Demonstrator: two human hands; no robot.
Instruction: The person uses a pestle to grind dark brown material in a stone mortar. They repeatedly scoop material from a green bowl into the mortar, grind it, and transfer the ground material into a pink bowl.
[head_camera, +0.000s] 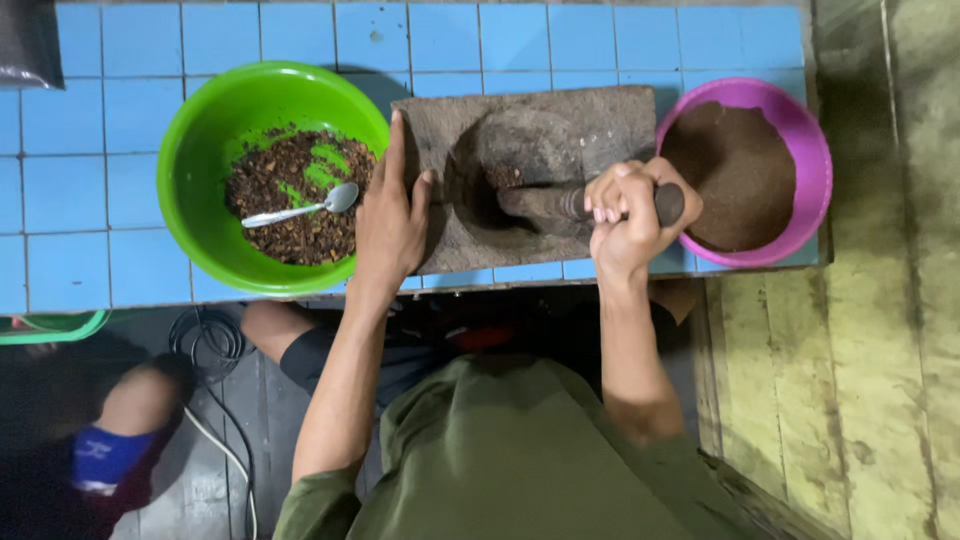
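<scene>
Right hand had its fingers clamped on the pestle, tip down in the stone mortar mid-surface. Left hand lay flat, fingers apart, bracing the mortar's edge. Best kept pinned, strokes short and centred.

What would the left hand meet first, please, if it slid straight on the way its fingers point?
The left hand lies on the stone mortar's left edge, fingers pointing away from the person. Straight on looks free: only bare stone, then blue tiles, with the green bowl beside it.
</scene>
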